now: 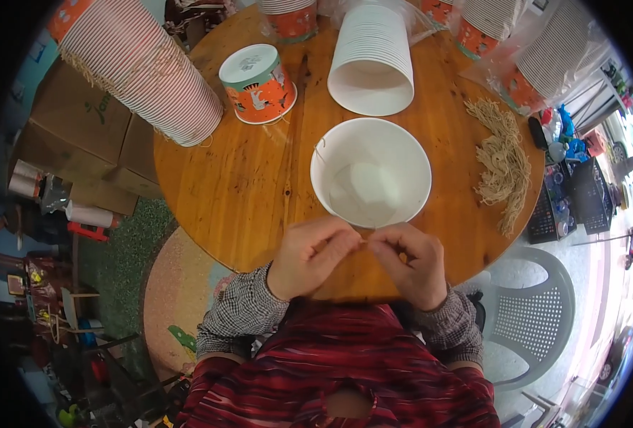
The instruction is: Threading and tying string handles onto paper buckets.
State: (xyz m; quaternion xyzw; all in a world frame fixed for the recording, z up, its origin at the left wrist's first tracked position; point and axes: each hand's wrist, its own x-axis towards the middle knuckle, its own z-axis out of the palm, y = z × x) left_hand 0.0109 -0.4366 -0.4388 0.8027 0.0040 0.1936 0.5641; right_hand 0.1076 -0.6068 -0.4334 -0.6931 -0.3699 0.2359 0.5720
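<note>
A white paper bucket (418, 160) stands mouth up on the round wooden table in front of me. A short piece of string (321, 148) shows at its left rim. Just by the near rim, my left hand (316, 255) and my right hand (413, 262) meet with fingertips pinched. Between them runs a thin tan string (363, 242), mostly covered by the fingers. Whether it passes through the bucket's wall I cannot tell. To the right lies a loose bundle of tan strings (503, 160).
A tall leaning stack of buckets (142, 68) with strings along it is at the left. Beside it an orange and green bucket (259, 85) sits upside down. Nested white buckets (371, 60) lie behind mine. Bagged buckets (559, 53) stand far right; a grey plastic chair (530, 314) is near right.
</note>
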